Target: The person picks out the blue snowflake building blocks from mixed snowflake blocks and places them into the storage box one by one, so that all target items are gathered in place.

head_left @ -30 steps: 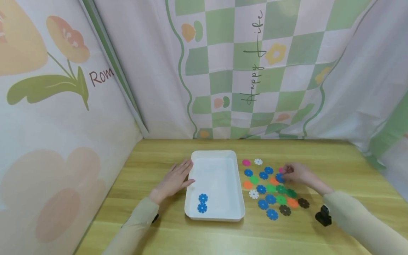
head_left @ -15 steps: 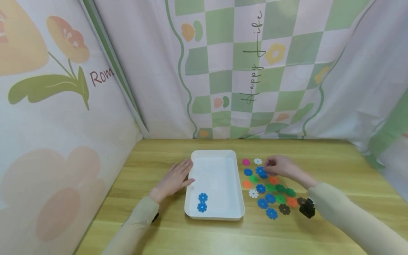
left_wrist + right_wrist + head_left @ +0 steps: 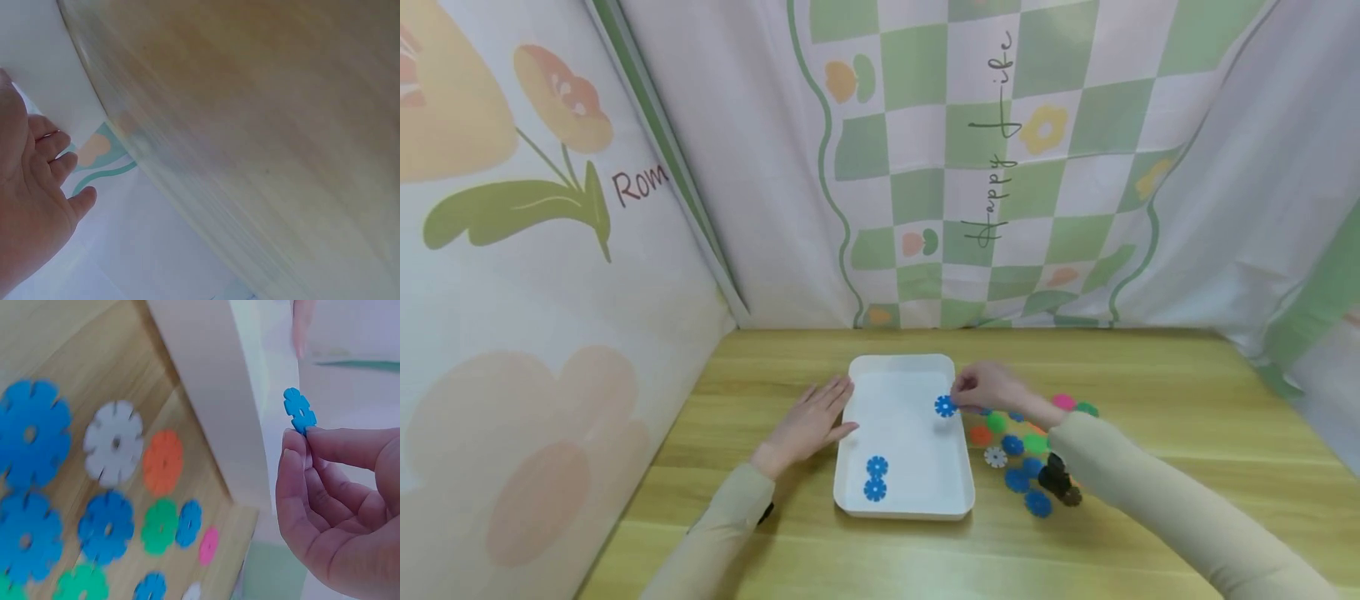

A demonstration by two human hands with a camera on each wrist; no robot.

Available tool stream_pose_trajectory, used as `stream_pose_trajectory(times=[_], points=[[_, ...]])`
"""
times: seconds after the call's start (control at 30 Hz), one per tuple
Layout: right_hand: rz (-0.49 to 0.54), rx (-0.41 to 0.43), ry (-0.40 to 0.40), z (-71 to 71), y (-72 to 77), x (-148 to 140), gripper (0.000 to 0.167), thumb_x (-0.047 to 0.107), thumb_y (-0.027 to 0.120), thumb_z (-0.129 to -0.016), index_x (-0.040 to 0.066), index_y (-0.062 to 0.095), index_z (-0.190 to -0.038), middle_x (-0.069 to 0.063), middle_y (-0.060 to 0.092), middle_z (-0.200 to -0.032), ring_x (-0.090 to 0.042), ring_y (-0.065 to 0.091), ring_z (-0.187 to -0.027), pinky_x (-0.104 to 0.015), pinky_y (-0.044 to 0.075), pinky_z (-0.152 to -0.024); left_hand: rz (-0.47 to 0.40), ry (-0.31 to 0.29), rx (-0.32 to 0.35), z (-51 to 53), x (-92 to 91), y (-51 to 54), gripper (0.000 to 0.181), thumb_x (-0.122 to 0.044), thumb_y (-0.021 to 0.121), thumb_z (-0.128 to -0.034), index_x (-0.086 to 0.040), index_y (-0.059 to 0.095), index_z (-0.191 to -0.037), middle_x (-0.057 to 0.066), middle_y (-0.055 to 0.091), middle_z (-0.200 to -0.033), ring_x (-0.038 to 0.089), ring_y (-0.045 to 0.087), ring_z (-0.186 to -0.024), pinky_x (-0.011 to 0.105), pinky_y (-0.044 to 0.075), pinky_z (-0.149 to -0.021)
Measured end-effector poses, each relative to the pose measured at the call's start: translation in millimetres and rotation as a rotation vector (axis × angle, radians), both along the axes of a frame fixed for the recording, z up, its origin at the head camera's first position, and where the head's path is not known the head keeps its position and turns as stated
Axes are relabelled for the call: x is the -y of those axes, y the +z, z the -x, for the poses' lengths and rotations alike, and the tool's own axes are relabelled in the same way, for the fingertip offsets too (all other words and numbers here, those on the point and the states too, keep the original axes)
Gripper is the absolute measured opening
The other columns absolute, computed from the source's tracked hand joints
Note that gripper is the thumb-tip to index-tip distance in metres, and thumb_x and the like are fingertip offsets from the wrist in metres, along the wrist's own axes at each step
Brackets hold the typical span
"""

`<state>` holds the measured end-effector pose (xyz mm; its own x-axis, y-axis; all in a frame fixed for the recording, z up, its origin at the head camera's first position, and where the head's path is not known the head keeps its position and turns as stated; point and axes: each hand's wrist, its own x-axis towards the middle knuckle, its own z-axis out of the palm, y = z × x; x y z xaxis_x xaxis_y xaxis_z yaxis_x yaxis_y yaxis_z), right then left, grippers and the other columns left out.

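Note:
In the head view my right hand (image 3: pixel 996 388) pinches a blue notched snowflake disc (image 3: pixel 945 406) just inside the right rim of a white tray (image 3: pixel 910 433). The right wrist view shows the same blue disc (image 3: pixel 299 409) between thumb and index finger, tilted. Against the tray's left edge rests my left hand (image 3: pixel 808 423), fingers extended, thumb over the rim. Two more blue discs, one blue disc (image 3: pixel 877 466) and another blue disc (image 3: pixel 875 488), lie near the tray's front left. In the left wrist view, the left hand (image 3: pixel 37 181) shows beside the tray wall.
Loose discs lie right of the tray, partly hidden by my right arm: a white disc (image 3: pixel 996 457), an orange disc (image 3: pixel 981 435), a green disc (image 3: pixel 996 422), a pink disc (image 3: pixel 1063 402) and several blue ones. A printed curtain (image 3: pixel 985 192) hangs behind the wooden table (image 3: pixel 790 550).
My right hand has carried a blue disc leftward from the far right of the loose discs, across them, to the tray's right side. The left hand stays where it was.

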<state>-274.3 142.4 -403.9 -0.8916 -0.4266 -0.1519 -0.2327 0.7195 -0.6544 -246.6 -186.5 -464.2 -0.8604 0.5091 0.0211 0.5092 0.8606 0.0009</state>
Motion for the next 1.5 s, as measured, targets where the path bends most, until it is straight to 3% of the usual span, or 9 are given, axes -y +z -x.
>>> stream_pose_trajectory(times=[0.13, 0.8, 1.5], points=[[0.005, 0.036, -0.017, 1.8, -8.3, 22, 0.011, 0.014, 0.067, -0.093, 0.005, 0.072, -0.088, -0.004, 0.072, -0.077, -0.013, 0.065, -0.069, -0.027, 0.057, -0.065, -0.007, -0.009, -0.004, -0.9, 0.5, 0.0, 0.073, -0.053, 0.040, -0.1032, -0.005, 0.026, -0.157, 0.010, 0.026, -0.164, 0.027, 0.026, -0.153, 0.053, 0.028, -0.123], [-0.085, 0.084, 0.043, -6.7, -27.5, 94, 0.009, 0.006, 0.070, -0.089, 0.006, 0.071, -0.080, -0.004, 0.070, -0.071, -0.011, 0.066, -0.062, -0.020, 0.056, -0.059, -0.013, 0.007, -0.008, 1.4, 0.4, -5.6, 0.073, -0.055, 0.041, -0.1025, -0.007, 0.027, -0.157, 0.009, 0.027, -0.164, 0.026, 0.027, -0.153, 0.053, 0.028, -0.123], [-0.090, 0.119, 0.052, -9.6, -32.5, 112, 0.014, 0.010, 0.071, -0.091, 0.005, 0.071, -0.078, -0.006, 0.070, -0.070, -0.013, 0.064, -0.060, -0.025, 0.059, -0.061, -0.016, 0.002, -0.051, 4.7, 2.9, -10.6, 0.073, -0.055, 0.041, -0.1021, -0.007, 0.028, -0.156, 0.008, 0.030, -0.163, 0.024, 0.029, -0.152, 0.053, 0.030, -0.122]])
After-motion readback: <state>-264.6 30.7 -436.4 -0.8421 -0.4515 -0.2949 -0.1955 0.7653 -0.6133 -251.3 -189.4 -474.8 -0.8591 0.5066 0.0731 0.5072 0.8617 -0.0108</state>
